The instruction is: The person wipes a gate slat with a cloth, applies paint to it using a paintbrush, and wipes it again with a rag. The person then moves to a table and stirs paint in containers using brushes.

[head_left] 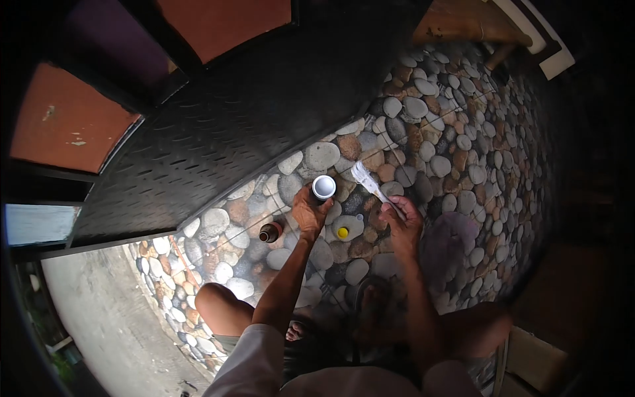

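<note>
My left hand (309, 213) is wrapped round a small cup (324, 187) with a pale inside, held up in front of me. In my right hand (403, 223) is a paintbrush (374, 183), gripped by its handle, with the whitish bristle end pointing up and to the left. The bristles are apart from the cup, to its right. On the floor left of my left wrist stands a small brown bottle (270, 232). A yellow cap (342, 232) lies on the floor between my hands, with a small clear round piece (360, 217) close by.
The floor (357, 270) has a pebble pattern. A black metal panel (198, 139) with orange sections (73, 119) runs along the left and front. A cloth-like purplish shape (451, 241) lies right of my right hand. Wooden furniture (469, 23) stands at the far right.
</note>
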Demonstrator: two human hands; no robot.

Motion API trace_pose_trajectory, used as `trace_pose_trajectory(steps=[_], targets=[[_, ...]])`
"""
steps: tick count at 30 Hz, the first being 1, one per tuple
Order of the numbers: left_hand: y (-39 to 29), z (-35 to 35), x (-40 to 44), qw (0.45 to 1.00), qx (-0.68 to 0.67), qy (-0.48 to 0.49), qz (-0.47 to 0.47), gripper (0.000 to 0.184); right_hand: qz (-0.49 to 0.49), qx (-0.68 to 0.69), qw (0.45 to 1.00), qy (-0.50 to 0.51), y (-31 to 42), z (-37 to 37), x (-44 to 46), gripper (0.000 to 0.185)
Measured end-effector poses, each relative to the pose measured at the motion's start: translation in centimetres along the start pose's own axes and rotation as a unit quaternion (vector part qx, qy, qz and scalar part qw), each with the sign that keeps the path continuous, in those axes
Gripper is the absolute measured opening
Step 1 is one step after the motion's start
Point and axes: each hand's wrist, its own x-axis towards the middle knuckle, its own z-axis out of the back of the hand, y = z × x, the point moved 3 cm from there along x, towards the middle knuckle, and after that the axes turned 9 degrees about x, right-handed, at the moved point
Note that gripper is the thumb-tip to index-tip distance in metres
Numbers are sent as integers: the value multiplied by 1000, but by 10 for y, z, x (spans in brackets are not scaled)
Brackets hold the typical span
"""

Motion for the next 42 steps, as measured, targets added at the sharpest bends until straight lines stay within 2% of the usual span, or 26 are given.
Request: trace_pose_trajectory(steps=[4, 8, 9, 12, 15, 17, 20, 26, 28, 30, 34, 37, 39, 42], targets=[[-36, 39, -18, 999, -20, 6, -29, 60, 28, -17, 999, 30, 73, -19, -8, 22], [-79, 117, -34, 994, -86, 63, 10, 55, 114, -21, 988, 103, 154, -63, -30, 22], [-84, 134, -37, 996, -76, 49, -11, 55, 126, -13, 986, 113, 171, -75, -35, 22], [-98, 193, -49, 996, -74, 37, -20, 53, 192, -9, 957, 220, 217, -109, -50, 21], [-96, 243, -57, 998, -50, 26, -10, 54, 276, -33, 924, 264, 267, -157, -73, 18], [-92, 273, -59, 998, -46, -26, -26, 55, 397, -64, 874, 272, 302, -192, -87, 17], [-80, 307, -60, 994, -14, -97, -54, 55, 577, -97, 766, 267, 360, -238, -109, 19], [-76, 351, -61, 988, -25, -151, -21, 55, 782, -113, 571, 221, 441, -299, -136, 29], [-78, 355, -61, 987, -38, -154, -12, 54, 808, -100, 533, 231, 449, -314, -136, 30], [-86, 363, -63, 987, -29, -156, -7, 52, 818, -159, 505, 227, 448, -324, -134, 29], [-95, 373, -67, 989, -12, -145, 25, 51, 783, -215, 511, 283, 446, -331, -133, 26], [-79, 363, -68, 982, -47, -181, -18, 51, 763, -193, 541, 298, 489, -337, -136, 9], [-83, 366, -69, 984, -39, -174, -14, 51, 778, -182, 532, 281, 525, -345, -139, 5], [-81, 365, -70, 983, -29, -178, -12, 52, 858, -183, 442, 188, 553, -348, -155, 5]])
